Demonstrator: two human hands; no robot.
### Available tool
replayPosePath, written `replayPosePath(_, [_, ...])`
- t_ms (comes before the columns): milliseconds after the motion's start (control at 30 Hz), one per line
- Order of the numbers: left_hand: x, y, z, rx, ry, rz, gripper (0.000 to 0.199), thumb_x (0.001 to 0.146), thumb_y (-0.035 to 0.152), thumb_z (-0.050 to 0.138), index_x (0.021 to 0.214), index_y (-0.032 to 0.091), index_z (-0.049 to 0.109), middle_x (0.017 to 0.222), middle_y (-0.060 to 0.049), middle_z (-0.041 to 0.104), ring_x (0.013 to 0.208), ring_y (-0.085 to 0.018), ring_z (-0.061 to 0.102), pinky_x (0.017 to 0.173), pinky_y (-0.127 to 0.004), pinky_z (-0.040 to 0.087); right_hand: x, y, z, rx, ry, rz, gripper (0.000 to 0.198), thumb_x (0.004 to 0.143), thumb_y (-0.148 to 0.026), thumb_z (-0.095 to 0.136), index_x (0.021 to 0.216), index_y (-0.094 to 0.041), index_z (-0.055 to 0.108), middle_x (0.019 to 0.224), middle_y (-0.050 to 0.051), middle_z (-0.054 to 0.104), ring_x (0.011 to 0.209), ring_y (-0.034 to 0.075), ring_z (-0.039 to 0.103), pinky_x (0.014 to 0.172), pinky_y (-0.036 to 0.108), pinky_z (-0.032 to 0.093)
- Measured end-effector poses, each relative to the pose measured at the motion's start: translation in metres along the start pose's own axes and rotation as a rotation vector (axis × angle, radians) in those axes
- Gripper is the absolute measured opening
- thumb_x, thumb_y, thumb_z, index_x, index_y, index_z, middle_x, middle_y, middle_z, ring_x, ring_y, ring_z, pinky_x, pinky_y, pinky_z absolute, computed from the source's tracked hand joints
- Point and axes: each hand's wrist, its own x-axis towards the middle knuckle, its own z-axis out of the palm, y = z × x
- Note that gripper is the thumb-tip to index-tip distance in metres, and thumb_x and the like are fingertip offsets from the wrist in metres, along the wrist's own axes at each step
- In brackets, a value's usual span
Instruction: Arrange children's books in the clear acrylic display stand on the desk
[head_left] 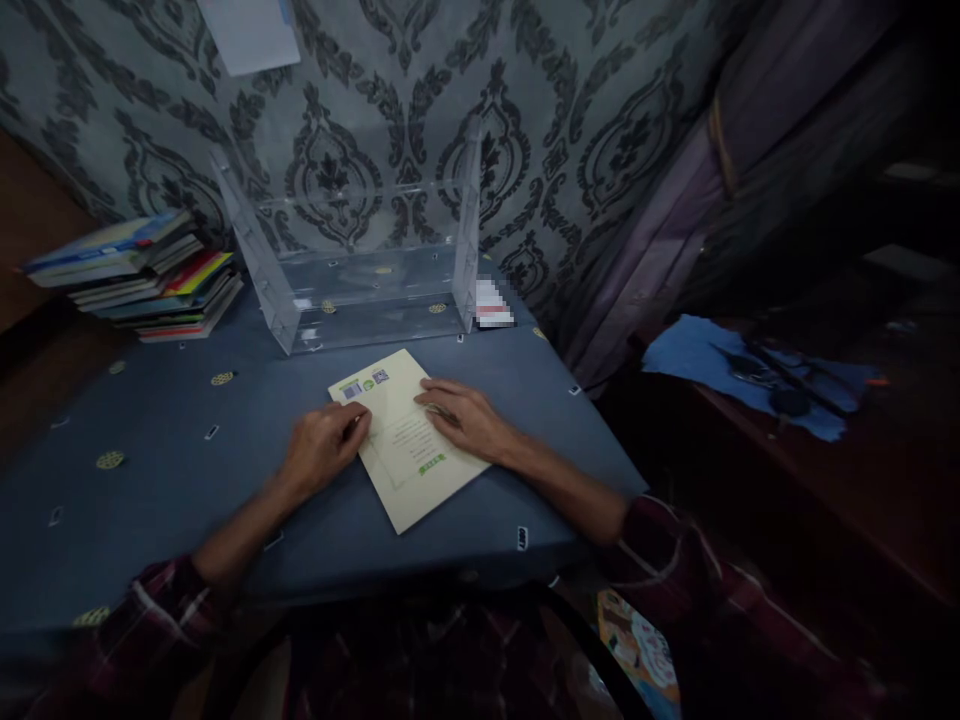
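A thin cream-coloured book [397, 490] lies on the table at a slant, showing a printed barcode, a QR code and green marks on its upper face. The print appears upside down from my side. At the book's left edge, my left hand [322, 445] has its fingers curled in, the tips and thumb closed at that edge. From the right, my right hand [472, 420] rests over the cover with its fingers stretched out and slightly apart. Part of the book's right side is hidden beneath it.
Behind the book stands a clear acrylic rack [375, 315] against the patterned wall. To the left is a leaning stack of books [161, 285]. A blue cloth [697, 350] with dark tools lies on a surface at right, beyond the blue tablecloth's [172, 490] edge.
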Motion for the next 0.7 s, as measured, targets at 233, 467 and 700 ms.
replayPosePath(233, [0.02,-0.027,0.011,0.161,-0.01,0.046,0.038,0.101,0.031,0.041,0.127,0.016,0.064,0.124,-0.016,0.066,0.108,-0.03,0.062,0.09,-0.045,0.051,-0.002,-0.006,-0.001,-0.093,-0.018,-0.009,0.033,0.1,-0.019,0.049,0.127,-0.018,0.068,0.14,0.014,0.065,0.131,0.026,0.06,0.11,0.049,0.051])
replayPosePath(467, [0.024,-0.032,0.015,0.165,-0.014,0.021,0.04,0.101,0.03,0.039,0.129,0.017,0.064,0.123,-0.015,0.067,0.107,-0.029,0.061,0.093,-0.045,0.051,-0.006,-0.008,-0.005,-0.187,0.072,-0.021,0.026,0.099,-0.018,0.052,0.116,-0.016,0.071,0.122,0.016,0.073,0.111,0.028,0.069,0.097,0.047,0.054])
replayPosePath(700, [0.021,-0.024,0.002,0.248,-0.072,0.002,0.035,0.101,0.029,0.04,0.12,0.019,0.067,0.11,-0.013,0.067,0.1,-0.028,0.062,0.086,-0.04,0.053,-0.031,-0.02,-0.017,-0.324,0.061,-0.063,0.027,0.101,-0.018,0.048,0.113,-0.017,0.072,0.117,0.016,0.075,0.103,0.027,0.069,0.093,0.047,0.053])
